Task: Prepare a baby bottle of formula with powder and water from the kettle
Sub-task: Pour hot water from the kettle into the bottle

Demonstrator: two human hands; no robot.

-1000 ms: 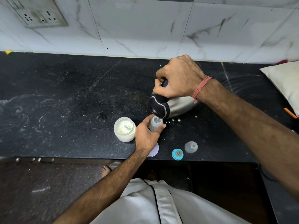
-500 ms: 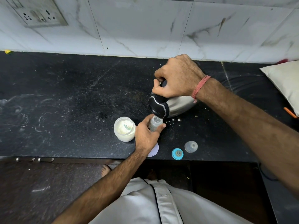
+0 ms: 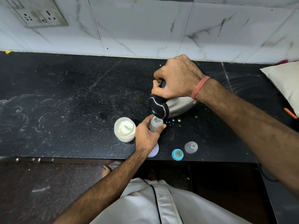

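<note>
Black counter (image 3: 64, 97) under marble tiles | right hand (image 3: 176, 80) clamped on kettle (image 3: 168, 107) handle, kettle tipped a touch steeper than a second ago, spout over bottle (image 3: 155, 124) | left hand (image 3: 146, 136) wrapped round bottle, unmoved | jar (image 3: 124, 129) just left of bottle, teat (image 3: 177, 154) and cap (image 3: 191, 147) nearer the edge | pour continuing, capping comes later

No readable text, label, brand, number or sign shows on anything in view.
</note>
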